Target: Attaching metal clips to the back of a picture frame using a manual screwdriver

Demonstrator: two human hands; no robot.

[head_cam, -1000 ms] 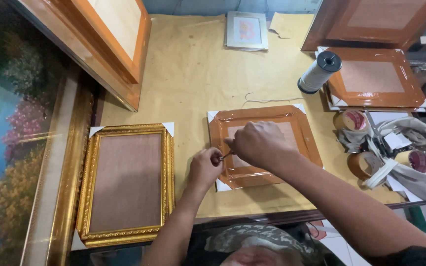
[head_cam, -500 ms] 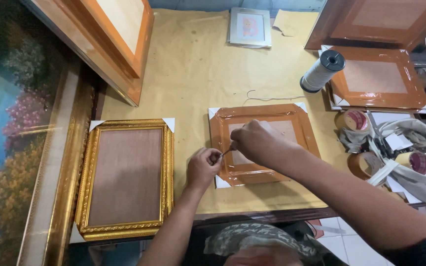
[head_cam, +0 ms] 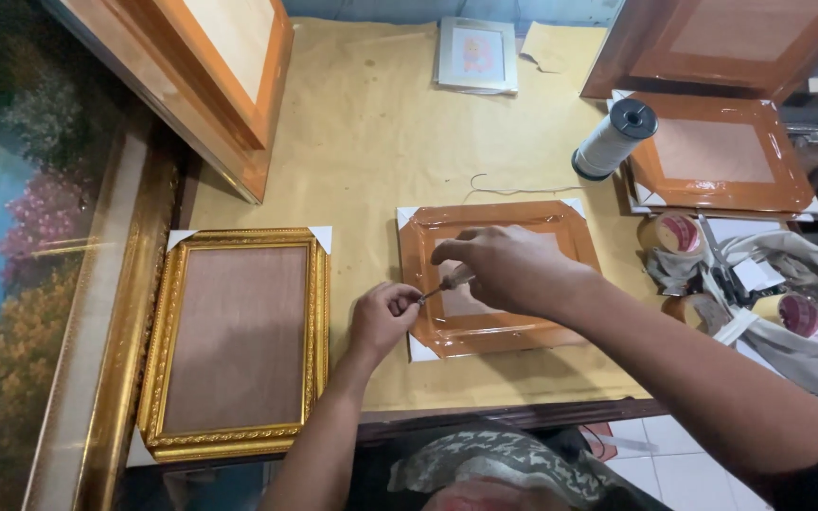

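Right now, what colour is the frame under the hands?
Glossy orange-brown frame, with white corner protectors, best seen in the head view.

One head-worn view, looking steeply down from above the table (head_cam: 371,123), fairly close; both forearms enter from the frame's bottom edge, far table edge along the top.

Bare paper-covered table (head_cam: 381,142) lies open behind the orange frame (head_cam: 499,331); gold frame (head_cam: 239,341) blocks left, thread spool (head_cam: 613,140) right
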